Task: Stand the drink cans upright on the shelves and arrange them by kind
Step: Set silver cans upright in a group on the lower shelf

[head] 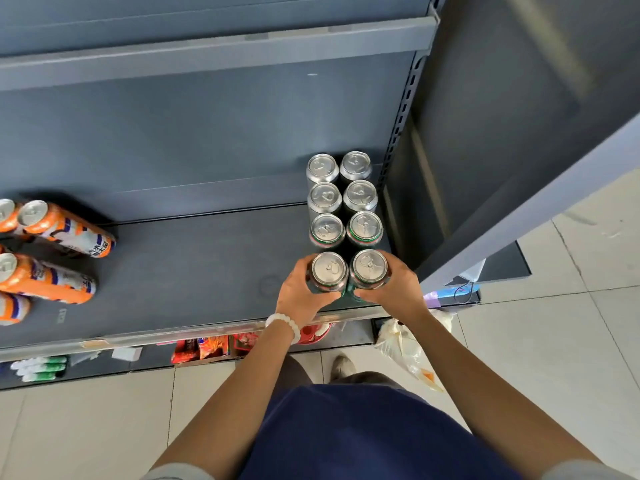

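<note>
Dark grey shelf, left hand grip curled round one upright green can, right hand round its neighbour

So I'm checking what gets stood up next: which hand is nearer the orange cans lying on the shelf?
Left. The left hand grips a green can on the side facing the orange cans; the right hand holds the neighbouring can, farther right.

orange cans: cut by left edge | front can labels: hidden by hands
</note>
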